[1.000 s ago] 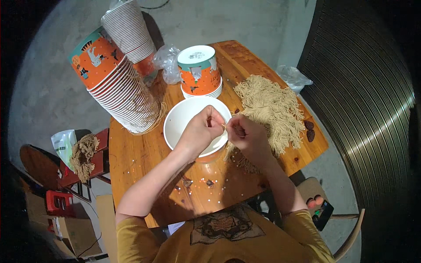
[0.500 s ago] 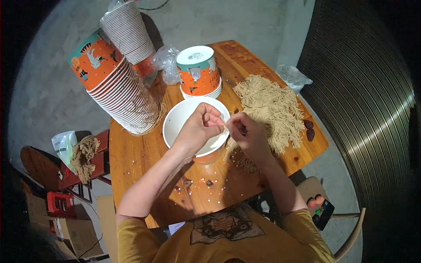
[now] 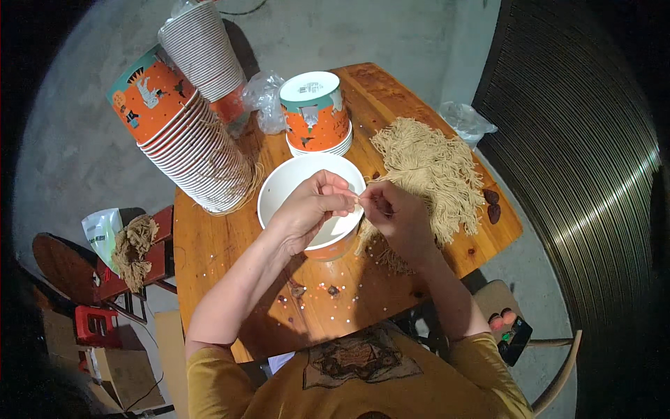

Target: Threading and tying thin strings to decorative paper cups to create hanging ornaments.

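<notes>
Both hands meet above the right rim of a white paper bowl (image 3: pixel 280 187) with an orange outside. Thumb and fingers of my left hand (image 3: pixel 317 206) are pinched together, tip to tip with my right hand (image 3: pixel 396 215), which is pinched too. Something tiny and pale shows between the fingertips, too small to name. Close to my right hand lies a heap of beige yarn strands (image 3: pixel 426 171), its near ends partly under the hand and its shadow.
Upside-down orange paper bowls (image 3: pixel 315 122) stand behind the white one. A tilted stack of bowls (image 3: pixel 199 153) wrapped with strands rises at left, another stack (image 3: pixel 204 52) behind it. Small beads (image 3: pixel 333 290) dot the table's near part; two dark red dates (image 3: pixel 493 206) lie at right.
My hands stay pinched together and shift only slightly, the left one's fingers a little lower and closer to the right. The bowl has edged slightly left.
</notes>
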{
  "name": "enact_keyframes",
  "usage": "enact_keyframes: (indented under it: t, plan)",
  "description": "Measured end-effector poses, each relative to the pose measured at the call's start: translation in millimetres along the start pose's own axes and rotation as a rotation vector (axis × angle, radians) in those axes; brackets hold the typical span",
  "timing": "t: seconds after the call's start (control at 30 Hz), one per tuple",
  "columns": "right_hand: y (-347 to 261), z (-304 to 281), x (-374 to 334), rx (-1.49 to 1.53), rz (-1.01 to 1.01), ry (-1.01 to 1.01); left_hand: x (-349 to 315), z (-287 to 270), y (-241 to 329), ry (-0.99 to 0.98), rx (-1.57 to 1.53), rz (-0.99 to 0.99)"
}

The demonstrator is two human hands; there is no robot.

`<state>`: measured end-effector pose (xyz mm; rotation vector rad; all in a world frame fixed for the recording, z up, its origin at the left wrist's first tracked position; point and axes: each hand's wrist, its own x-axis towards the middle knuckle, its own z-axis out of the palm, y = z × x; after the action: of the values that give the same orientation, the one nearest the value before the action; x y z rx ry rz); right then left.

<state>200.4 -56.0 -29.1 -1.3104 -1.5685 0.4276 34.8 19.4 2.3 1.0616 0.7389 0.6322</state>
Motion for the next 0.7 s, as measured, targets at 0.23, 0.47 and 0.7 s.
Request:
enact_keyframes:
  t: [0.23,0.47,0.7]
  plan:
    - [-5.9,0.3,-1.1,0.062,0.147,-0.044,-0.1,-0.9,1.4,-0.019,-0.012,-0.015]
    - [-1.6,4.4,0.1,0.108,0.011,0.082,0.2,-2.0,1.0,-0.042,-0.032,-0.023]
    - [-10.4,1.5,1.5,-0.009,-0.032,0.092,0.3,-2.1,0.4,-0.033,-0.091,-0.03]
